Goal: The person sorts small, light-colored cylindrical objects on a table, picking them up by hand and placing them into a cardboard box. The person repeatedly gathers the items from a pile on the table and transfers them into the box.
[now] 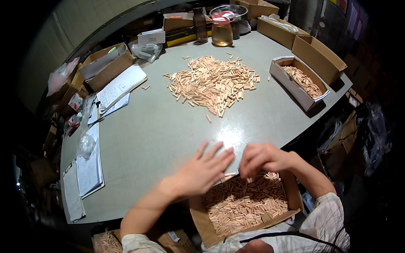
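My left hand [203,169] is over the table's near edge with its fingers stretched and spread, slightly blurred. A couple of small wooden dowels [228,176] lie by its thumb at the edge. Right beside it, my right hand [262,158] is curled with the fingers pointing down; a pale wooden dowel [249,180] shows at its fingertips. Below both hands, an open cardboard box [295,192] full of such dowels sits against the table edge by my lap. Farther back on the table spreads a large loose pile of dowels [215,82].
At the right stand a white-sided box of dowels [276,71] and a brown carton [316,52]. A pink-lidded jug [222,33], a dark bottle [200,25] and a metal bowl [238,10] line the back. Papers and clipboards [88,168] cover the left edge.
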`<control>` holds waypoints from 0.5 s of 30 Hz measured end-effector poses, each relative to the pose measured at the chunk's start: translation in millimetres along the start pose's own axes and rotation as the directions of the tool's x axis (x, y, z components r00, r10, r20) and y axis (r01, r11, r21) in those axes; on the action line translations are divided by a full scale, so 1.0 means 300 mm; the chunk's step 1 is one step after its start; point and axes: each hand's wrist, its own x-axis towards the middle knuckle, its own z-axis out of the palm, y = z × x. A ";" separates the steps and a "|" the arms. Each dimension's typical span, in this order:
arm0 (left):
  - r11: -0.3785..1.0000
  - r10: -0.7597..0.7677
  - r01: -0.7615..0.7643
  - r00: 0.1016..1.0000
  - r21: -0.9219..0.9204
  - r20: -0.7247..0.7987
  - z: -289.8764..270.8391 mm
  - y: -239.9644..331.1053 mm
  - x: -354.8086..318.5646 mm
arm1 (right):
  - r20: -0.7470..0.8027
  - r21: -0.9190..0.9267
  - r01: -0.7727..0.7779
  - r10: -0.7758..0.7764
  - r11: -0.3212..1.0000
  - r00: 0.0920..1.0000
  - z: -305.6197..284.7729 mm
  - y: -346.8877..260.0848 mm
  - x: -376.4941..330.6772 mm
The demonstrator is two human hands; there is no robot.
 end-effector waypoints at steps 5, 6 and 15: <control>0.940 0.310 -0.297 0.949 -0.167 0.059 0.018 0.103 -0.001 | -0.078 0.342 -0.185 0.224 0.921 0.971 -0.022 -0.095 -0.040; 0.944 0.265 -0.255 0.964 -0.208 0.019 0.019 0.094 -0.002 | -0.213 0.332 -0.176 0.256 0.927 0.943 -0.038 -0.056 -0.048; 0.888 -0.460 0.431 0.848 -0.162 -0.263 0.025 -0.095 -0.025 | -0.776 -0.314 -0.725 0.275 0.613 0.568 -0.618 0.467 0.045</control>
